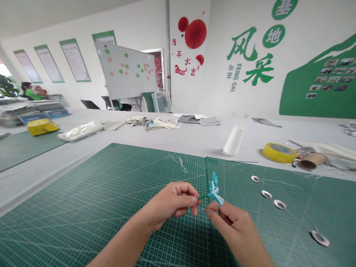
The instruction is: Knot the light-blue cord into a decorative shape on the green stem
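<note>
My left hand [177, 201] pinches the green stem of a blue flower [215, 189] between thumb and fingertips. White beads line its blue petals, which point up and to the right above the cutting mat. Just below the petals, my right hand [234, 224] has its thumb and forefinger pressed together. Whatever lies in that pinch is too small or hidden to name. On the green cutting mat [104, 205] to the right lie several pale oval rings with trailing threads, among them a ring [320, 238] nearest me.
Behind the mat stand a white thread cone [234, 140], a yellow tape roll [279, 153] and a cardboard tube [312, 160]. Fabric scraps [166, 122] lie farther back. At left are a yellow box [42, 127] and a plastic-wrapped packet [81, 131]. A person sits far left.
</note>
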Motion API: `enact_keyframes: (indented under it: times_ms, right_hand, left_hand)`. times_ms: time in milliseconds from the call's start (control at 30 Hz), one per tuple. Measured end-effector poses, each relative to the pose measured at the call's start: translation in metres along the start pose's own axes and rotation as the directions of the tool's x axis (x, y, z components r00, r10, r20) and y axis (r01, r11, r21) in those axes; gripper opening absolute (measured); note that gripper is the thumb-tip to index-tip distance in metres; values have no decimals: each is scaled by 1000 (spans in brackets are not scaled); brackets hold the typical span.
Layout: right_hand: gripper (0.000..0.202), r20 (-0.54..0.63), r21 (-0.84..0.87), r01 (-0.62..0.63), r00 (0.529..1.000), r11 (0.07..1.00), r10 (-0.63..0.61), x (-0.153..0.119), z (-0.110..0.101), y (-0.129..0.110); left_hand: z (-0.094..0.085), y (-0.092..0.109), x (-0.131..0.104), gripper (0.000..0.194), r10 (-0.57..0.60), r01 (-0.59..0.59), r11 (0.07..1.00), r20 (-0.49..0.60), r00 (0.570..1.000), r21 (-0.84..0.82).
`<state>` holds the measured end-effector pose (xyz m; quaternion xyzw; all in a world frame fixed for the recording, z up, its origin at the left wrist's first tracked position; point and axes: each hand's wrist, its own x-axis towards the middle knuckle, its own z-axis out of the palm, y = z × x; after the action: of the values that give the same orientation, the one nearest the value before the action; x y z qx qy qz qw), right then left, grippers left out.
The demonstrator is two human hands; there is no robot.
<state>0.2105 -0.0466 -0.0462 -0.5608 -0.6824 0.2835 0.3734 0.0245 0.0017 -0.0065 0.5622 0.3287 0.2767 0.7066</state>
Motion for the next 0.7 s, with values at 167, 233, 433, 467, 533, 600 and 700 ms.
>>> enact_keyframes:
  times_ms: [167, 233, 433, 467, 533, 600, 700]
  right_hand:
    - [35, 18, 15, 1, 1000, 1000, -1, -3, -1, 1]
    - [35, 28, 28, 13, 1000, 1000, -14, -3, -1, 1]
    - [33, 56, 117, 2, 998, 993, -9, 1, -2, 2]
    - [33, 60, 133, -2, 998, 991, -6, 2, -2, 3]
    - [33, 68, 156, -10, 998, 988, 0, 3, -1, 4]
    - [33, 76, 174, -15, 997, 985, 2, 4, -1, 5]
    - [33, 93, 235, -16, 996, 972, -6, 4, -3, 7]
  left_hand:
    - [0, -1, 0, 11, -16, 16, 1000, -1, 1000, 6]
    - [1, 0, 0, 11, -23, 23, 1000, -4, 1000, 16]
    - [2, 1, -1, 10, -32, 32, 999, -5, 999, 22]
    - [2, 1, -2, 11, -35, 35, 999, -8, 999, 28]
    - [2, 1, -1, 12, -41, 42, 998, -21, 999, 49]
    - [2, 1, -1, 13, -42, 44, 996, -31, 999, 75]
    - [3, 1, -1, 14, -35, 37, 995, -16, 999, 89]
